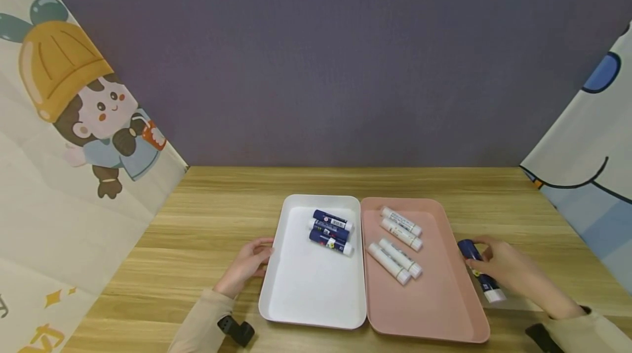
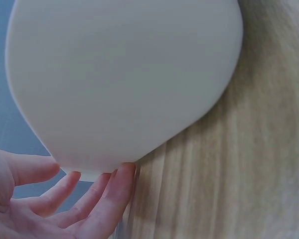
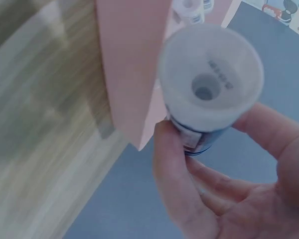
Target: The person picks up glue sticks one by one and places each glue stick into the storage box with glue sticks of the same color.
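My right hand [image 1: 515, 269] pinches a large navy glue stick [image 1: 486, 283] beside the pink tray's right edge. Its white base faces the camera in the right wrist view, with thumb and fingers [image 3: 172, 174] on either side of the barrel. At the left, my left hand [image 1: 245, 266] touches the outer side of the white tray [image 1: 306, 301], fingertips against its rim in the left wrist view. Three navy glue sticks [image 1: 329, 242] lie side by side in that tray. Several white glue sticks [image 1: 390, 263] lie in two pairs inside the pink tray [image 1: 419, 309].
Both trays stand side by side on a wooden table [image 1: 197, 210]. A grey-purple panel [image 1: 316, 67] rises behind the table. Cartoon-printed sheets hang at the left [image 1: 29, 188] and right [image 1: 592, 139].
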{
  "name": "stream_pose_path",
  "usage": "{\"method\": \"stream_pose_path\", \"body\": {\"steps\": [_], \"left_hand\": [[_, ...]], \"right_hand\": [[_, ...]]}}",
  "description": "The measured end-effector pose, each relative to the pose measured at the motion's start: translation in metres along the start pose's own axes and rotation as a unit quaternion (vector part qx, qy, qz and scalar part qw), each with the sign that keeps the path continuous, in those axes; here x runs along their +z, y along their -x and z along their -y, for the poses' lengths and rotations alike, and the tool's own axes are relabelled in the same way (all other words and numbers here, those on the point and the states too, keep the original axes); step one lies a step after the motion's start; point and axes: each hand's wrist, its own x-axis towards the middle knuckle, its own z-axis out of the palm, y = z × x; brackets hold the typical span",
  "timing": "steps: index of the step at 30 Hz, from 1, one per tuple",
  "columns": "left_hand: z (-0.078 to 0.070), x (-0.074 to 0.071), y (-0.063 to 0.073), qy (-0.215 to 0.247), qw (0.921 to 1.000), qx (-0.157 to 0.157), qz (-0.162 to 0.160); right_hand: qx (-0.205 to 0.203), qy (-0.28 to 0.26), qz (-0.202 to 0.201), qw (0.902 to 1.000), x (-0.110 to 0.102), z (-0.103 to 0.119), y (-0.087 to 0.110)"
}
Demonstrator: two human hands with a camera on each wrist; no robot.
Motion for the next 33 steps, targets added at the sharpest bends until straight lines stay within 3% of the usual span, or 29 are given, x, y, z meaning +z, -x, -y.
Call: {"method": "stream_pose_path", "body": {"steps": [13,23,33], "left_hand": [[-0.001,0.000,0.001,-0.002,1.0000,0.003,0.002],[-0.001,0.000,0.001,-0.004,1.0000,0.004,0.003],[-0.001,0.000,0.002,-0.001,1.0000,0.003,0.003]], "right_hand": [[-0.036,-0.006,0.000,0.9993,0.003,0.030,-0.006],[-0.095,-0.012,-0.004,0.9954,0.009,0.056,-0.015],[-0.115,-0.019,0.000,0.9932,0.012,0.079,-0.022]]}}
